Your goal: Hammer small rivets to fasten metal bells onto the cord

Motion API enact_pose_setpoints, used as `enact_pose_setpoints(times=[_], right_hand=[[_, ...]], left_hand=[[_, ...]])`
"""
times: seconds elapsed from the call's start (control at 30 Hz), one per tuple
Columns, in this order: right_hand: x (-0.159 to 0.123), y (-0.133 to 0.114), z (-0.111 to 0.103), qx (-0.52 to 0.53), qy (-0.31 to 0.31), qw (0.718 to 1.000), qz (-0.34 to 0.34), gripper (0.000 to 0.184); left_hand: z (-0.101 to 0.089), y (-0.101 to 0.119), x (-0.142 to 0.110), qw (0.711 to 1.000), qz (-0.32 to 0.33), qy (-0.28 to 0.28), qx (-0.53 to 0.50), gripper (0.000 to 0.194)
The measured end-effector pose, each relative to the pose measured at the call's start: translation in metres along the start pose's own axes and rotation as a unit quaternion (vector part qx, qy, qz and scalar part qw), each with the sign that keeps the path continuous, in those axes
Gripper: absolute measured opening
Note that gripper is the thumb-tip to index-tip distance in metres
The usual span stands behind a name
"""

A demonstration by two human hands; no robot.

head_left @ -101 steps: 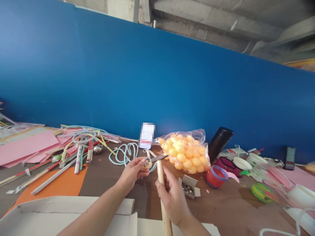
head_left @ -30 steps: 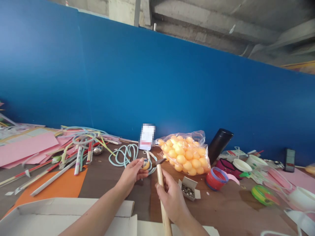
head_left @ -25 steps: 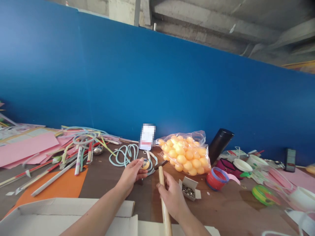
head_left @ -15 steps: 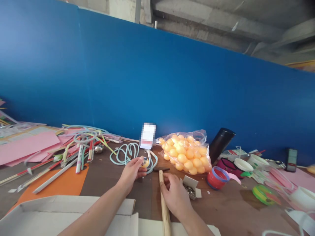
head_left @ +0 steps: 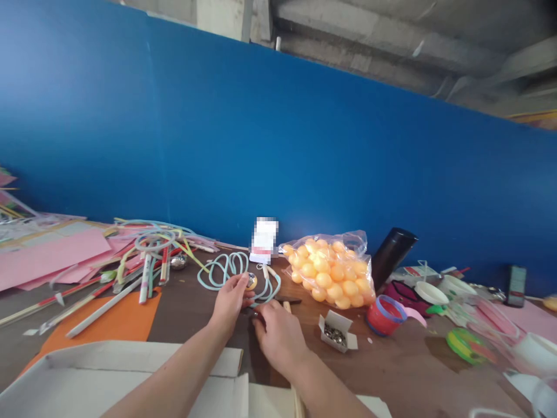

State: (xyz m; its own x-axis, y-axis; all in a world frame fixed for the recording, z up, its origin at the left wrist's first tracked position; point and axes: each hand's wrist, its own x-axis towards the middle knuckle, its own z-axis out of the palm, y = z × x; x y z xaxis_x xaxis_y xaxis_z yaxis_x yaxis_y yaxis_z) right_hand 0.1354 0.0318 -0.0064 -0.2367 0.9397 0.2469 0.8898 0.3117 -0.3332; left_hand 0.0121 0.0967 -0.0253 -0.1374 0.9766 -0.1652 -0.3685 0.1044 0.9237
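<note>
My left hand [head_left: 231,299] is closed around an orange ping-pong ball [head_left: 252,281] that shows a shiny silver patch on its surface. Just right of it, my right hand [head_left: 278,334] reaches in low over the table, thumb and fingertips pinched at a tiny dark spot I cannot make out. Beneath my right hand and forearm lies a hammer [head_left: 286,306], its wooden handle pointing toward me and mostly hidden. Pale blue tubing [head_left: 224,271] lies in loops behind both hands. A small open box of metal bits [head_left: 335,334] stands to the right.
A clear bag of orange balls [head_left: 333,273] lies behind, beside a tilted black cylinder [head_left: 395,255]. A phone [head_left: 263,241] leans on the blue partition [head_left: 304,145]. Left are sticks and pink paper [head_left: 52,255]; cardboard [head_left: 108,377] lies in front. A red cup [head_left: 383,315] stands right.
My right hand has let go of the hammer handle and moved left, close to my left hand. The left hand keeps hold of the ball. The view has shifted slightly.
</note>
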Motion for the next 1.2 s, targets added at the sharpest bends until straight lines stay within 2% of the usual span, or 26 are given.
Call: enact_pose_setpoints(times=[0.13,0.27,0.53,0.93,1.2], right_hand=[[0.012,-0.004,0.014,-0.027,0.002,1.000,0.014,0.016],[0.014,-0.004,0.022,-0.043,0.004,0.999,0.026,0.021],[0.007,0.004,0.018,-0.036,0.007,0.999,0.036,0.014],[0.001,0.010,0.016,0.049,0.025,0.998,0.041,0.006],[0.002,0.005,0.013,0.183,0.057,0.981,0.024,0.013]], left_hand=[[-0.001,0.002,0.001,1.000,0.009,0.013,-0.001,0.040],[0.000,0.005,-0.001,1.000,0.006,0.002,-0.001,0.039],[0.003,0.007,-0.005,0.998,-0.025,-0.042,-0.030,0.036],[0.000,0.006,-0.007,0.992,-0.051,-0.086,-0.083,0.027],[0.002,0.007,-0.008,0.988,-0.062,-0.104,-0.094,0.024]])
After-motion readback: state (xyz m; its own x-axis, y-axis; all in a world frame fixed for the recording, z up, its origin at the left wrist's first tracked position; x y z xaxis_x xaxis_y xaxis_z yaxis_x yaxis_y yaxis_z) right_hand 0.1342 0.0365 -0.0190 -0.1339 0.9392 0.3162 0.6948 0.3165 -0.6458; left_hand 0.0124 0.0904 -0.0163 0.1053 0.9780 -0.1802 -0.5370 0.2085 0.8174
